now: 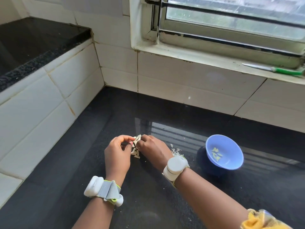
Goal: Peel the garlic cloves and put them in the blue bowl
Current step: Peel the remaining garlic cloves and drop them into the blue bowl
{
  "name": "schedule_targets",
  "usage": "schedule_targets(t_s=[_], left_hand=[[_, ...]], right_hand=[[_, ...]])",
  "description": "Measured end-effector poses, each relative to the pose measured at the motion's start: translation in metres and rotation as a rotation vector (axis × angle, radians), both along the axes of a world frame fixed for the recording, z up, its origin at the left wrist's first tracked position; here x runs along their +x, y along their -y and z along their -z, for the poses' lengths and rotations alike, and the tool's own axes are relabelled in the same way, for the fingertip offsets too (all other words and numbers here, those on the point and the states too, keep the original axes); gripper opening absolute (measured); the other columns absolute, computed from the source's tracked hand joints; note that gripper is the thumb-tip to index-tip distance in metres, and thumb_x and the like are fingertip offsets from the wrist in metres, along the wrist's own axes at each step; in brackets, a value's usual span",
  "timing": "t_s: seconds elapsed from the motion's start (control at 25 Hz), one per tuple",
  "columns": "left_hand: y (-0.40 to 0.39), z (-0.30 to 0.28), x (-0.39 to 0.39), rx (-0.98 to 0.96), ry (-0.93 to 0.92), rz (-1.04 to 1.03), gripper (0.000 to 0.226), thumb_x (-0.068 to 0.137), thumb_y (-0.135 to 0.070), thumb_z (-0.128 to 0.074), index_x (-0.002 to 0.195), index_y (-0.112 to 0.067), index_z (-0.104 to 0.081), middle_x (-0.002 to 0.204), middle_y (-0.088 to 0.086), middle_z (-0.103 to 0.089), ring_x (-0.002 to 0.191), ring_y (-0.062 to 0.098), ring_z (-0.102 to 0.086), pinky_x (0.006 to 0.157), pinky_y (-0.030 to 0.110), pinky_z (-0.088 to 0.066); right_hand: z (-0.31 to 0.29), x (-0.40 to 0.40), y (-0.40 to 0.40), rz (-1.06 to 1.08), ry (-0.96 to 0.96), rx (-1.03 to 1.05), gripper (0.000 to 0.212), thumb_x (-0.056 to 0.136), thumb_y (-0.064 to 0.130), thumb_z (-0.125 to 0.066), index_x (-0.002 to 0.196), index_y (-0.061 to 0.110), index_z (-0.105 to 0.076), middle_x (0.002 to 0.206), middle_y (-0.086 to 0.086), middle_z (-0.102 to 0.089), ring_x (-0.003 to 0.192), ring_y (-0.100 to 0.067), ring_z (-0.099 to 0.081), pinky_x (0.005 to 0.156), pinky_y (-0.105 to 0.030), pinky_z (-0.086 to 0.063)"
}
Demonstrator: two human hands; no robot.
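- The left hand (117, 152) and right hand (152, 149) meet over the near-middle of the counter (148, 204), fingertips pinching the same bit of garlic (136, 140) between them, papery skin sticking up.
- From where I stand it looks like a clove mid-peel; I can't tell how much skin is off it.
- A few more pale pieces (136, 153) lie on the counter just under the hands; peeled or not, I can't say.
- Loose skins (175, 150) are scattered just right of the right hand.
- The bowl (224, 152) sits to the right, well apart from the hands, with a handful of peeled cloves (216, 154) already in it.
- So the job seems part done: some cloves in, at least one in hand, maybe a few waiting.
- A knife (272, 69) with a green handle rests on the far window sill (198, 61), untouched.
- No brand, label or writing is readable anywhere, including on the white wrist bands (175, 167).
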State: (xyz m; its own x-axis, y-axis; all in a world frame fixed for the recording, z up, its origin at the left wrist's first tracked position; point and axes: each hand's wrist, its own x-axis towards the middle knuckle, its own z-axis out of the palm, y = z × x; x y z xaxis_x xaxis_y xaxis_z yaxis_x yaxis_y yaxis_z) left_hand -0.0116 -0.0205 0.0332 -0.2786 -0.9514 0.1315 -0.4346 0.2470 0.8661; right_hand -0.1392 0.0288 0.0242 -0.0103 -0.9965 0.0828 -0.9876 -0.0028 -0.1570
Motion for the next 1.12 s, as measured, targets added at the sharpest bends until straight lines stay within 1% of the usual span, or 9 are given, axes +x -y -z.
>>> schedule_targets(t_s=[0.16, 0.28, 0.36, 0.44, 0.52, 0.6, 0.76, 1.0, 1.12], left_hand=[[0.001, -0.003, -0.003, -0.007, -0.004, -0.007, 0.027, 0.08, 0.001, -0.063, 0.081, -0.025, -0.07, 0.084, -0.008, -0.067, 0.073, 0.0, -0.061, 0.065, 0.006, -0.044], [-0.001, -0.006, 0.0, 0.01, -0.015, -0.005, 0.022, 0.084, -0.003, -0.064, 0.088, -0.023, -0.071, 0.085, -0.011, -0.068, 0.076, -0.003, -0.061, 0.066, 0.003, -0.043], [0.0, -0.004, 0.002, 0.067, -0.019, 0.01, 0.018, 0.086, -0.008, -0.065, 0.093, -0.022, -0.073, 0.083, -0.015, -0.068, 0.076, -0.006, -0.062, 0.068, 0.004, -0.045], [0.0, -0.001, 0.0, 0.17, -0.062, 0.056, 0.014, 0.086, -0.013, -0.067, 0.096, -0.021, -0.074, 0.084, -0.013, -0.071, 0.075, 0.001, -0.066, 0.072, 0.018, -0.055], [-0.004, -0.001, -0.004, 0.313, -0.169, 0.084, 0.015, 0.083, -0.015, -0.07, 0.097, -0.019, -0.075, 0.085, -0.008, -0.073, 0.074, 0.009, -0.069, 0.068, 0.032, -0.059], [-0.009, -0.003, -0.008, 0.394, -0.253, 0.08, 0.016, 0.081, -0.014, -0.072, 0.097, -0.017, -0.074, 0.085, -0.004, -0.074, 0.075, 0.013, -0.07, 0.062, 0.029, -0.058], [-0.012, -0.005, -0.012, 0.473, -0.317, 0.106, 0.013, 0.083, -0.012, -0.07, 0.095, -0.016, -0.074, 0.087, -0.004, -0.074, 0.079, 0.015, -0.071, 0.061, 0.024, -0.055], [-0.012, -0.006, -0.012, 0.559, -0.317, 0.12, 0.013, 0.089, -0.005, -0.061, 0.094, -0.014, -0.07, 0.084, 0.004, -0.072, 0.072, 0.011, -0.07, 0.062, 0.022, -0.054], [-0.009, 0.0, -0.008, 0.433, -0.11, 0.147, 0.017, 0.088, -0.005, -0.062, 0.096, -0.017, -0.07, 0.081, 0.004, -0.072, 0.07, 0.013, -0.068, 0.066, 0.027, -0.056]], right_hand=[[0.007, 0.005, 0.001, 0.092, 0.027, -0.075, 0.01, 0.089, 0.009, -0.058, 0.083, 0.003, -0.065, 0.083, -0.012, -0.062, 0.076, -0.032, -0.062, 0.051, -0.033, -0.04], [-0.002, 0.003, -0.002, 0.222, 0.315, -0.074, 0.015, 0.09, 0.018, -0.058, 0.092, 0.01, -0.07, 0.092, -0.009, -0.065, 0.085, -0.028, -0.061, 0.07, -0.035, -0.047], [-0.01, 0.002, -0.008, 0.354, 0.529, -0.097, 0.01, 0.088, 0.024, -0.065, 0.092, 0.018, -0.072, 0.087, 0.002, -0.066, 0.078, -0.014, -0.06, 0.068, -0.021, -0.045], [-0.014, 0.002, -0.013, 0.451, 0.756, -0.099, 0.006, 0.087, 0.025, -0.068, 0.088, 0.021, -0.072, 0.074, 0.009, -0.066, 0.065, -0.001, -0.058, 0.061, -0.01, -0.043], [-0.015, 0.002, -0.017, 0.506, 0.96, -0.077, 0.005, 0.087, 0.022, -0.069, 0.085, 0.019, -0.073, 0.066, 0.007, -0.068, 0.058, 0.0, -0.06, 0.062, -0.018, -0.052], [-0.014, 0.0, -0.021, 0.539, 1.181, -0.064, 0.007, 0.089, 0.016, -0.068, 0.086, 0.016, -0.074, 0.066, 0.003, -0.069, 0.059, -0.006, -0.061, 0.066, -0.029, -0.056], [-0.02, -0.001, -0.033, 0.527, 1.604, -0.084, 0.01, 0.092, 0.009, -0.064, 0.094, 0.004, -0.073, 0.076, -0.006, -0.07, 0.066, -0.009, -0.062, 0.064, -0.022, -0.055], [-0.024, -0.003, -0.038, 0.674, 1.883, -0.108, 0.011, 0.094, 0.0, -0.056, 0.092, 0.001, -0.067, 0.079, -0.01, -0.07, 0.066, -0.012, -0.067, 0.062, -0.021, -0.057], [-0.024, -0.004, -0.038, 0.689, 1.888, -0.118, 0.013, 0.093, 0.0, -0.059, 0.103, -0.001, -0.067, 0.077, -0.007, -0.069, 0.069, -0.014, -0.066, 0.067, -0.023, -0.059]])
